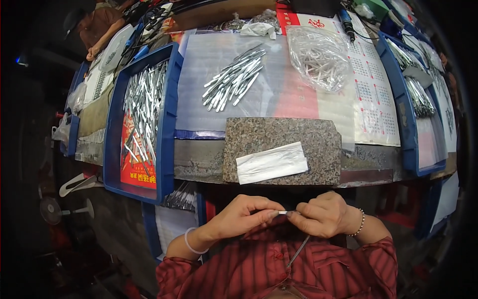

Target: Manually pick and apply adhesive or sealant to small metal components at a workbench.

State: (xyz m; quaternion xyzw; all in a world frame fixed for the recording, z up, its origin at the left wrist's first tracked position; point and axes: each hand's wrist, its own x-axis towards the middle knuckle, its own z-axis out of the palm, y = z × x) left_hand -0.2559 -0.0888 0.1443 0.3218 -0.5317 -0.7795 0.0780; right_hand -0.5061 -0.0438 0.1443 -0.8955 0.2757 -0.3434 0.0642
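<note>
Head view: both hands meet close to the chest, below the tabletop edge. Left hand pinches the tip of a thin metal piece between thumb and fingers; right hand is clenched around its other end, and a slim rod hangs down from that fist over the red striped shirt. Just above the hands, a granite slab lies on the tabletop with a white folded sheet on it. Farther back, a loose pile of metal pieces on clear plastic, a clear bag beside it, a blue tray of more pieces at left.
</note>
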